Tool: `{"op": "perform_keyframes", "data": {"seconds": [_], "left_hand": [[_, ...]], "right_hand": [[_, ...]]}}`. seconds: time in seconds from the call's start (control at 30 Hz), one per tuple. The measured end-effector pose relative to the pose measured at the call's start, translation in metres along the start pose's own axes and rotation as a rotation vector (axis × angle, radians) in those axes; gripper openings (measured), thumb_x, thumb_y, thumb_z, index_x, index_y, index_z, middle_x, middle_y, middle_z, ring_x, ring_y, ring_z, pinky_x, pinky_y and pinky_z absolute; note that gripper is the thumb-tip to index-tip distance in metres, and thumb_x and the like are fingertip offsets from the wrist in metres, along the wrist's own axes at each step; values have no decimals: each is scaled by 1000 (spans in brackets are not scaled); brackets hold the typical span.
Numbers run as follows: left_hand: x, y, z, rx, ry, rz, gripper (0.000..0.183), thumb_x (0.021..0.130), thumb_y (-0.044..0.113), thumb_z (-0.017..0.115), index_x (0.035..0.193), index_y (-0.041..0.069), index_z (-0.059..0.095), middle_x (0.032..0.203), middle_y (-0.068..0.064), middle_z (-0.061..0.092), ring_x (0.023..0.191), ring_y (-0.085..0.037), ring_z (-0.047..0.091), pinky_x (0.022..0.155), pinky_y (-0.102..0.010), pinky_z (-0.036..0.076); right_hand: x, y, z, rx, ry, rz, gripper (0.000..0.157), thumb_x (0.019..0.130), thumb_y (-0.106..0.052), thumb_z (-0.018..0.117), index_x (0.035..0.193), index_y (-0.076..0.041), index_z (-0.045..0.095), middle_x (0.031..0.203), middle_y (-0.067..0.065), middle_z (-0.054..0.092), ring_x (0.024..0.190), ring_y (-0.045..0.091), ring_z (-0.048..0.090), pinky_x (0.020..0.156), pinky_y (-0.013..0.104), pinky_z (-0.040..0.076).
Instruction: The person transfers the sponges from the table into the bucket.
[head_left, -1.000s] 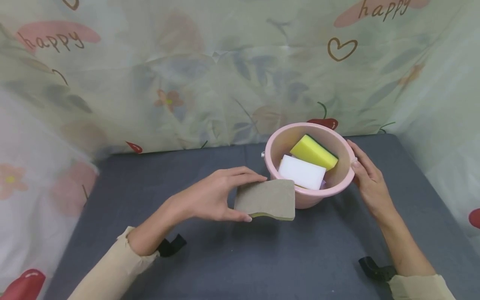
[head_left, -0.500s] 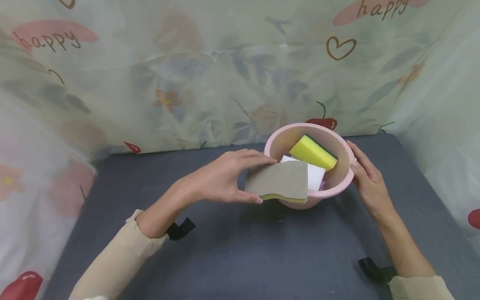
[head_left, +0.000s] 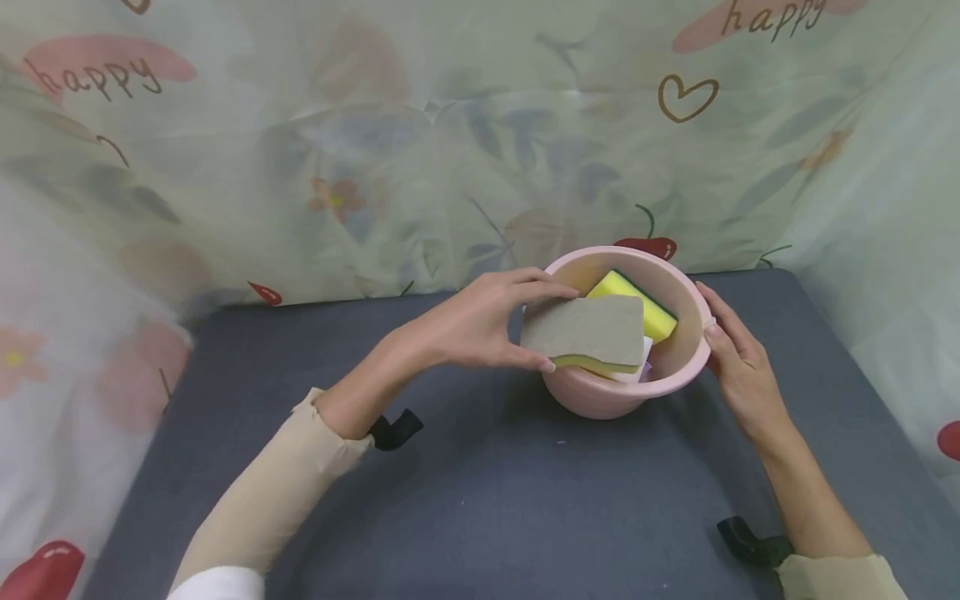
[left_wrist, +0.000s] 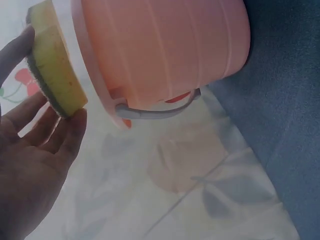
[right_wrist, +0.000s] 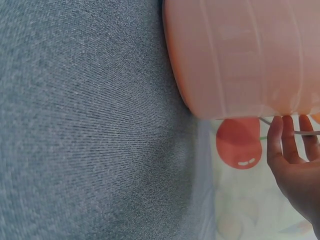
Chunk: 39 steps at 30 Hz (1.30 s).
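A sponge point(head_left: 585, 332) with a grey scouring face and a yellow foam side is pinched between the thumb and fingers of my left hand point(head_left: 480, 321). It is over the near-left part of the mouth of a pink bucket point(head_left: 600, 400). In the left wrist view the sponge point(left_wrist: 57, 70) is just outside the rim's opening. Inside the bucket lie a yellow sponge point(head_left: 660, 321) with a dark green edge and a white sponge point(head_left: 633, 373), mostly hidden. My right hand point(head_left: 746, 375) holds the bucket's right side, its thumb at the rim and fingers along the outer wall.
The bucket stands on a dark grey table point(head_left: 465, 517), towards the back. Its grey handle point(left_wrist: 155, 112) hangs down outside. A printed curtain point(head_left: 450, 167) rises behind the table and along its sides. A bit of purple point(head_left: 647, 371) shows inside the bucket.
My left hand has carried the grey-faced sponge right and away from me, from beside the bucket to over its opening, covering most of the white sponge. My right hand stays on the bucket.
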<state>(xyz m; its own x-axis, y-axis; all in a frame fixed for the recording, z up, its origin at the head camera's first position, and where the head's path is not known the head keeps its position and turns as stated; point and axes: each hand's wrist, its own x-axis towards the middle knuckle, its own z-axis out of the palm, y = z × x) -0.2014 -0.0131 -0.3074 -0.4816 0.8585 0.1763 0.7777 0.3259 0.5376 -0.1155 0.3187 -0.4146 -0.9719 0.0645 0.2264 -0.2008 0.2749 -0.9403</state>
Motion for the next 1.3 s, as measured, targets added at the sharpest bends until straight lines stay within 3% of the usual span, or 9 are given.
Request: {"op": "perform_keyframes", "data": {"seconds": [0.13, 0.3, 0.37, 0.5, 0.63, 0.77, 1.0, 1.3], "left_hand": [[9, -3, 1, -8, 3, 12, 71, 79, 41, 83, 142, 21, 56, 134, 4, 55, 111, -6, 54, 87, -24, 48], [20, -9, 3, -48, -16, 16, 69, 81, 45, 81, 140, 19, 58, 132, 2, 56, 81, -2, 61, 74, -22, 50], [25, -10, 4, -55, -19, 15, 68, 81, 45, 81, 139, 18, 58, 132, 2, 56, 69, -1, 62, 73, -21, 50], [33, -12, 6, -40, -27, 17, 66, 83, 42, 79, 140, 17, 57, 132, 3, 55, 61, -2, 61, 76, -22, 49], [42, -12, 6, 12, -50, 9, 65, 84, 41, 76, 142, 19, 56, 138, 4, 54, 89, -3, 62, 89, -24, 46], [50, -13, 8, 47, -66, 29, 64, 84, 38, 76, 142, 18, 56, 142, 2, 53, 118, -5, 52, 96, -24, 43], [57, -18, 15, 39, -64, 72, 63, 82, 31, 79, 139, 13, 58, 139, -1, 55, 121, -7, 52, 97, -23, 42], [57, -19, 23, 45, -127, 43, 65, 81, 32, 81, 140, 18, 57, 140, 2, 55, 116, -3, 52, 96, -16, 39]], "right_hand": [[1, 0, 0, 23, -5, -12, 49, 108, -22, 43, 156, -21, 35, 158, 2, 34, 133, 7, 43, 91, 9, 44], [1, 0, 0, 7, -2, -5, 49, 108, -23, 43, 156, -22, 35, 158, 1, 35, 133, 7, 43, 91, 9, 44], [2, 1, 0, 16, -3, -6, 49, 108, -23, 43, 156, -22, 35, 158, 2, 35, 133, 7, 43, 91, 9, 44], [2, 2, -1, 53, -8, -15, 49, 107, -22, 44, 156, -20, 35, 158, 2, 35, 132, 7, 43, 91, 9, 44], [3, 2, -2, 90, -11, -21, 49, 107, -20, 44, 156, -20, 35, 158, 2, 35, 132, 8, 43, 91, 10, 44], [3, 2, -2, 101, -9, -24, 49, 107, -20, 44, 156, -19, 36, 158, 2, 35, 132, 8, 43, 92, 10, 44], [2, 3, -2, 114, -10, -29, 49, 107, -20, 44, 155, -18, 36, 158, 2, 36, 132, 7, 43, 91, 10, 44], [1, 3, -1, 101, -10, -33, 49, 107, -20, 43, 155, -18, 36, 158, 2, 36, 133, 8, 42, 91, 10, 44]]}}
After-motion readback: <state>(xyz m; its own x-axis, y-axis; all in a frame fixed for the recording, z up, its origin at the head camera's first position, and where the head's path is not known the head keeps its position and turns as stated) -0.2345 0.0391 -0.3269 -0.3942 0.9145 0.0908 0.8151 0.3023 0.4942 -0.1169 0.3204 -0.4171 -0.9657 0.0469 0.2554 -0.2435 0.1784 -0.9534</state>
